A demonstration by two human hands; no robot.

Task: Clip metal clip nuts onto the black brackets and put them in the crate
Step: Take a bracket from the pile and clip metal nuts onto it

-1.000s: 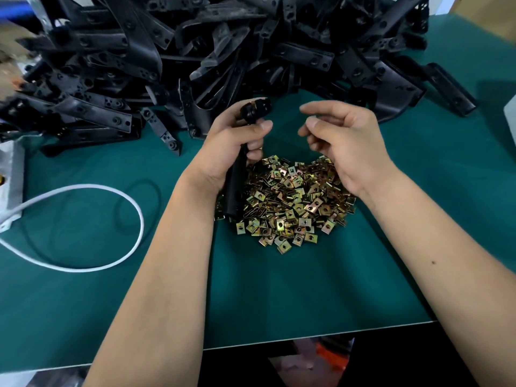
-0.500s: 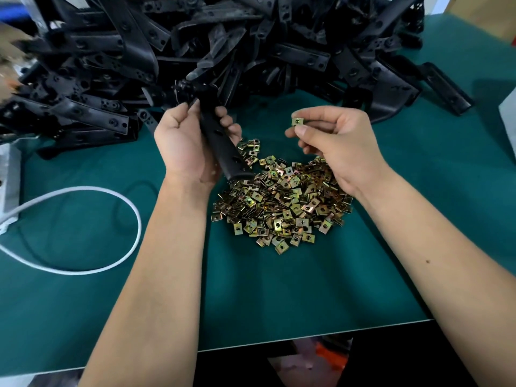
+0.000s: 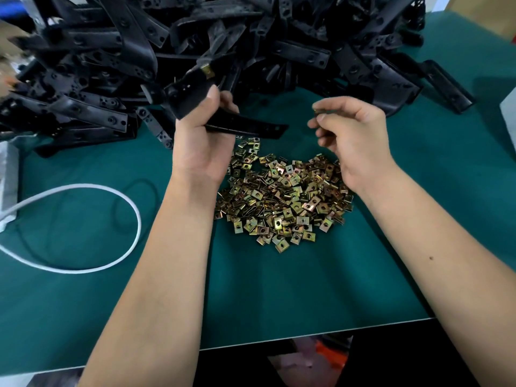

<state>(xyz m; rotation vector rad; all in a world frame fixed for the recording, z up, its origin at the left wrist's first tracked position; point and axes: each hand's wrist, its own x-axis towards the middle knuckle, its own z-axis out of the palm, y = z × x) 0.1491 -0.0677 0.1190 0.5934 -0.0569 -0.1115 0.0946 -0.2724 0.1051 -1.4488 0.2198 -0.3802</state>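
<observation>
A heap of black brackets [image 3: 279,46] lies beyond both hands on the green counter [image 3: 279,289]. Brass-coloured nuts [image 3: 284,202] are piled between the wrists. The left hand [image 3: 201,141] grips one bracket [image 3: 245,125] bearing a clipped nut [image 3: 207,70]; the right hand [image 3: 354,138] pinches a nut [image 3: 317,109]. No writing is legible.

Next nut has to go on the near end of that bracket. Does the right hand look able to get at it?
Probably yes. The right hand, pinching a clip nut, is beside the bracket held in the left hand; the bracket's free end points toward it across bare mat.
</observation>
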